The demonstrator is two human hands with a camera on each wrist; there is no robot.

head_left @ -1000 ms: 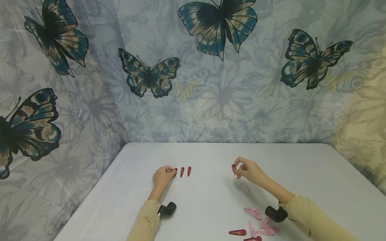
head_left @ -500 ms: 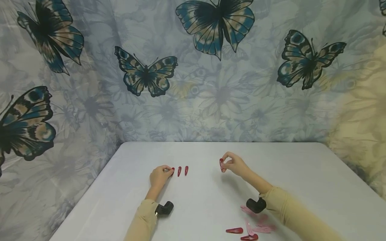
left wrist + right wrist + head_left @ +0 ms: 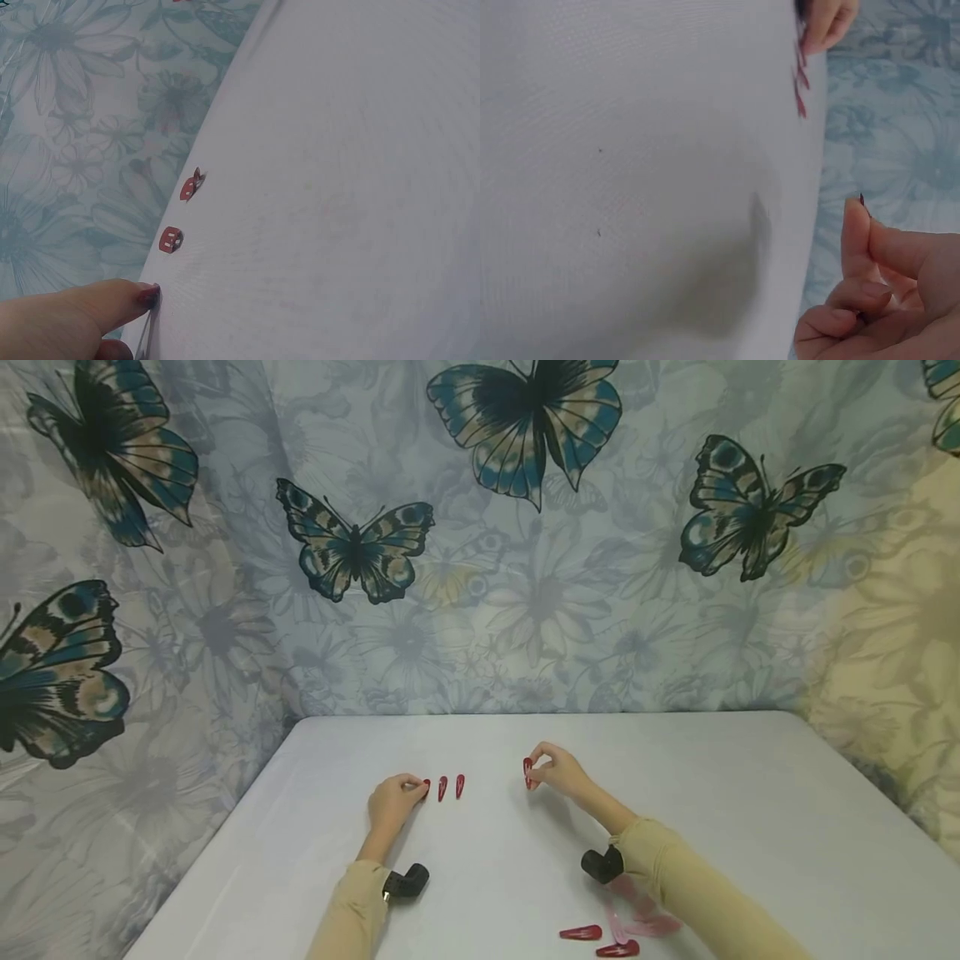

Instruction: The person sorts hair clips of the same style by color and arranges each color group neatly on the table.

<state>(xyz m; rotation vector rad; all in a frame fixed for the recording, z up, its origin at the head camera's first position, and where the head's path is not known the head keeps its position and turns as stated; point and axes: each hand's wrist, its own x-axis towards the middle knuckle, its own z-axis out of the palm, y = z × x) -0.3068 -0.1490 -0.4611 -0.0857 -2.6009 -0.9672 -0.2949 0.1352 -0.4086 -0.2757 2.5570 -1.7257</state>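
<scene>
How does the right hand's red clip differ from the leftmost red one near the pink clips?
The held clip is pinched by the right hand, above the table; the loose clip lies on it. In the head view, the held clip runs nearly upright, the loose clip sideways. Both are red.

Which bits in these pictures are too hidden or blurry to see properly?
- Pink clips: head view; the right sleeve and black wrist camera block some, so no sure count.
- Red clip in the right hand: right wrist view; pinching fingers hide nearly all.
- Row of red clips: right wrist view; blurred together.
- Red speck: left wrist view; top edge cuts it off.
</scene>
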